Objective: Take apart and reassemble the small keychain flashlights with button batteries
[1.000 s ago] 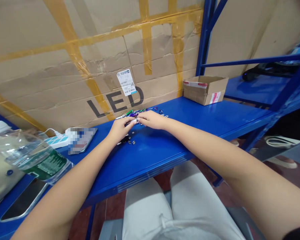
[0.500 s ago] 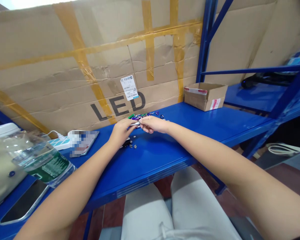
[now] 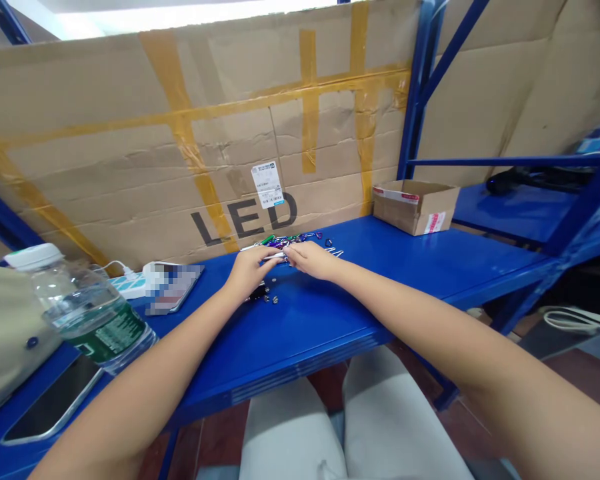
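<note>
Since half a second ago, the right hand (image 3: 313,259) has closed in on the left hand (image 3: 250,272), its fingertips bent over where the fingers had hung curled below; the head camera has also tipped up, so everything sits lower in view.

In the head view, the left hand pinches a slender silvery piece (image 3: 276,255) between thumb and forefinger. That piece is above the blue shelf (image 3: 300,320), between the two hands and just in front of a heap of coloured metal pieces (image 3: 294,241). Its long axis runs across the view, left to right and close to level, one end toward the left palm, the other pointing at the right fingertips. Which end is its head is too small to tell. The right fingertips meet the right-hand end; whether they grip it or merely touch it, I cannot tell.

Green and purple show in the heap, and white looped pieces (image 3: 335,252) lie beside it, just past the right hand. Nearer the shelf's front edge, partly behind the left wrist, are some black pieces (image 3: 258,291), with small metal bits (image 3: 275,300) next to them. Well apart, to the right, stands an open cardboard box (image 3: 435,203).
</note>
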`<control>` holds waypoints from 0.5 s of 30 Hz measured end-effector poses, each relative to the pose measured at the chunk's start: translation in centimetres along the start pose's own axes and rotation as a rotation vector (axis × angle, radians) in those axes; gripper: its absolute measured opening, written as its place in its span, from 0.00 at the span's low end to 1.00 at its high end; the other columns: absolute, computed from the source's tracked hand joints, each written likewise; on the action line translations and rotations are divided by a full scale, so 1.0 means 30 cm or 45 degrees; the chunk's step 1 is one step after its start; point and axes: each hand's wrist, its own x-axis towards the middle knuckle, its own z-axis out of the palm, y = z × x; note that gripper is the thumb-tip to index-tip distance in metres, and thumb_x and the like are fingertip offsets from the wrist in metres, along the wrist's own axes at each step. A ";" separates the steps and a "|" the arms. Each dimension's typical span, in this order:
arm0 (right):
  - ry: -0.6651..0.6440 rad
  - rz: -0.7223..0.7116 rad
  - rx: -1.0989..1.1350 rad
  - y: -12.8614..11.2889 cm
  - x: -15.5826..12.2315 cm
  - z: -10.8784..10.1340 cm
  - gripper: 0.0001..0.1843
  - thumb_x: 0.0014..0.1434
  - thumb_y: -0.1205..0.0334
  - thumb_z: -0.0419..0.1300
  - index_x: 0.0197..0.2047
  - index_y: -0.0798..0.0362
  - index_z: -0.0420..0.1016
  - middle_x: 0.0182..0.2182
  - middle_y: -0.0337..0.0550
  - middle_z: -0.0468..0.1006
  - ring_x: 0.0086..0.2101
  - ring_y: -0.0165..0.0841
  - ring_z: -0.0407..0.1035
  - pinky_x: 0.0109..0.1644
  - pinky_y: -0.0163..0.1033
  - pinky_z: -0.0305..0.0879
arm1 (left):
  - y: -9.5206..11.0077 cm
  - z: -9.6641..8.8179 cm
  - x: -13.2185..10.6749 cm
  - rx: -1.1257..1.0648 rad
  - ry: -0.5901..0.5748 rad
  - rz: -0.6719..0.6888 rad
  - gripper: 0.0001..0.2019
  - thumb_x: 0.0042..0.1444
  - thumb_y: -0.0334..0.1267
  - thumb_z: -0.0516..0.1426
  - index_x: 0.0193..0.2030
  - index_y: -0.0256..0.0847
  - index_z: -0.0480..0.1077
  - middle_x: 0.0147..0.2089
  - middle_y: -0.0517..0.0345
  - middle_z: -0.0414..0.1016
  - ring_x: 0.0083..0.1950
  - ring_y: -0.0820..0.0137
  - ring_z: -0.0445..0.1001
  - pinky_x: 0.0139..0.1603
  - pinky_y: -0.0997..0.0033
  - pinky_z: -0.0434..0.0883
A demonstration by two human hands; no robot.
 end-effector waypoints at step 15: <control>-0.110 0.275 0.512 -0.008 0.006 0.024 0.27 0.69 0.51 0.40 0.20 0.52 0.57 0.14 0.33 0.58 0.17 0.25 0.53 0.24 0.33 0.52 | -0.002 -0.004 0.004 0.369 -0.001 0.409 0.13 0.64 0.43 0.51 0.43 0.41 0.74 0.39 0.49 0.79 0.41 0.64 0.76 0.43 0.63 0.70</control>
